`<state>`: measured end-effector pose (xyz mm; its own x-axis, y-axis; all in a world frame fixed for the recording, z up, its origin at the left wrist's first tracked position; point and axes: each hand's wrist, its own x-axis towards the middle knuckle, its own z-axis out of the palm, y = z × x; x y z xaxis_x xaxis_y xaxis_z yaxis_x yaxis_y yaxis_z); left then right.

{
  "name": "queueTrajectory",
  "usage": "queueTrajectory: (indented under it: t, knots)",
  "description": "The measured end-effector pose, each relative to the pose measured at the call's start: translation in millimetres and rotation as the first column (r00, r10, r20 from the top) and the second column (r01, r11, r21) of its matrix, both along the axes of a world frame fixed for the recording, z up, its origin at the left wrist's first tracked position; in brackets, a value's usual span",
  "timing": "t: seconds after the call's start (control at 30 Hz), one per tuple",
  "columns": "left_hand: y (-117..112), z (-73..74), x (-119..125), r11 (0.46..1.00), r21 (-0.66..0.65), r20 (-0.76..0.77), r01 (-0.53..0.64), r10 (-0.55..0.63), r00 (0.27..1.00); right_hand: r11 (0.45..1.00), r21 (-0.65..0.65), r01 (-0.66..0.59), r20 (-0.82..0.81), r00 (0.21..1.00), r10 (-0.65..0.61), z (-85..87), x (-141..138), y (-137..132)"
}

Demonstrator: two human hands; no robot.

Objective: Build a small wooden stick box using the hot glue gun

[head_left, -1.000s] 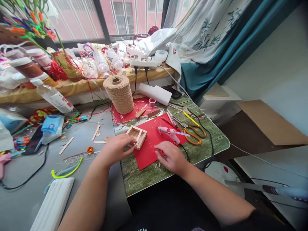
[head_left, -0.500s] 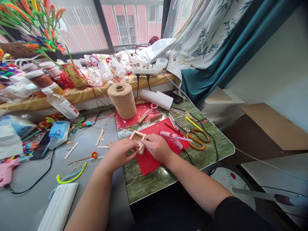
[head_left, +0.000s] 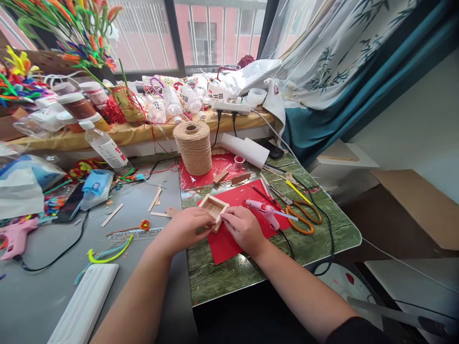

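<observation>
A craft-stick box (head_left: 214,207) is at the far left corner of a red sheet (head_left: 224,247). The left hand (head_left: 191,225) pinches its near side, the right hand (head_left: 246,230) its right corner. A pink glue gun (head_left: 261,207) lies on the sheet's right part; scissors (head_left: 299,213) lie toward the right edge of the green table (head_left: 211,285), a twine spool (head_left: 194,152) near its far left corner.

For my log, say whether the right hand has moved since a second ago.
Yes: the right hand moved left, away from the scissors, to the wooden box.
</observation>
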<state>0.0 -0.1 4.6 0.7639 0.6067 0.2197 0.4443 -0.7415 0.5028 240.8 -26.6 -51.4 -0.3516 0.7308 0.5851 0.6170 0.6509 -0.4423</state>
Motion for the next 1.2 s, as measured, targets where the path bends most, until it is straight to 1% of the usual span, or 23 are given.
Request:
queueTrajectory:
  t: [0.5,0.7,0.9,1.2]
  knots:
    - [2,-7.9,0,1.000,0.012,0.005,0.003,-0.003,1.000,0.999,-0.047,0.010,0.019,1.000,-0.009,-2.5,4,1]
    - [2,-6.0,1,1.000,0.011,0.013,0.014,-0.014,1.000,0.998,-0.064,0.010,0.021,1.000,-0.009,-4.9,5,0]
    - [3,-5.3,1,1.000,0.006,0.001,0.007,-0.007,1.000,0.998,-0.070,-0.006,0.000,1.000,0.006,-3.0,4,1]
    - [5,-12.0,-1,1.000,-0.004,-0.012,0.031,-0.031,0.999,0.996,-0.086,-0.021,0.007,1.000,0.022,-0.3,6,2]
